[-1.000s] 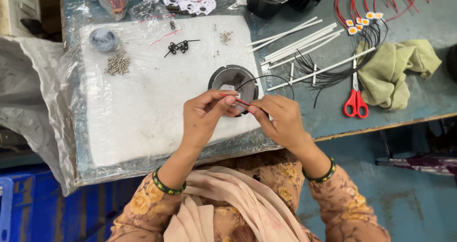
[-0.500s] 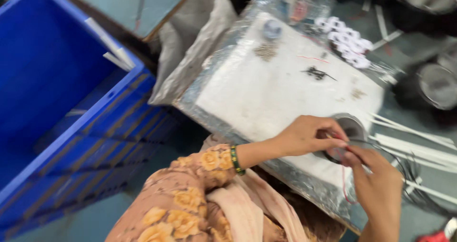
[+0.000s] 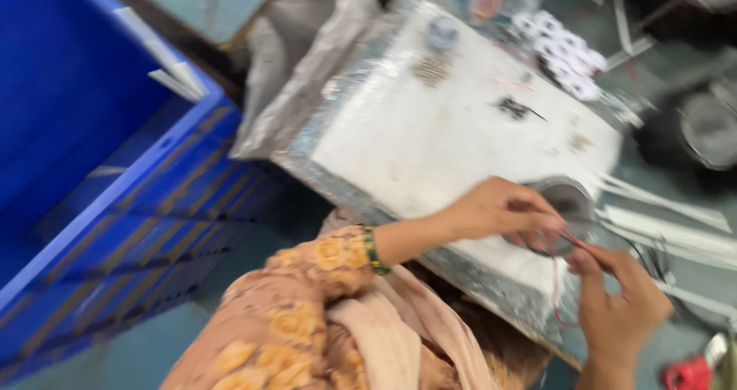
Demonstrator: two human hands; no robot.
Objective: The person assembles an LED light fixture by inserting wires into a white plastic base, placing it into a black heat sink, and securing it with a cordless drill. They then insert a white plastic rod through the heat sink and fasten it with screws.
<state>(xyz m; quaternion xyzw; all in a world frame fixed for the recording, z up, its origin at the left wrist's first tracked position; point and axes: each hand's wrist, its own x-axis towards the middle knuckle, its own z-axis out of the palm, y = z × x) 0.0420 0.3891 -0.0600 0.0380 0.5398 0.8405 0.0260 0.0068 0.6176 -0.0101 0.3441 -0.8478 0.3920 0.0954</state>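
**Handling a thin red wire over a foil-wrapped table**

Pinching a thin red wire [image 3: 554,282], both hands meet at the near right corner of the table [image 3: 430,152], whose white top is edged in crinkled silver foil. The left hand [image 3: 499,209] reaches in from the left with its fingers closed together on the upper end of the wire, just in front of a round grey-rimmed ring [image 3: 564,202] that lies on the table. The right hand [image 3: 622,305] rises from the near right, thumb and forefinger pressed together on the same wire; a loop of it hangs down between the two hands, over the table's near edge. The picture is motion-blurred, so finer detail of the grip cannot be told.

A green bangle [image 3: 372,249] circles the left wrist above a floral orange sleeve [image 3: 307,298]. On the far part of the table lie a small black wire cluster [image 3: 513,107], a heap of small metal parts [image 3: 431,69] and a group of white round pieces [image 3: 564,56]. White strips [image 3: 660,221] lie to the right of the ring. Red-handled scissors [image 3: 687,373] show at the near right corner of the view. A large blue crate [image 3: 84,152] stands at the left, well apart from the hands.
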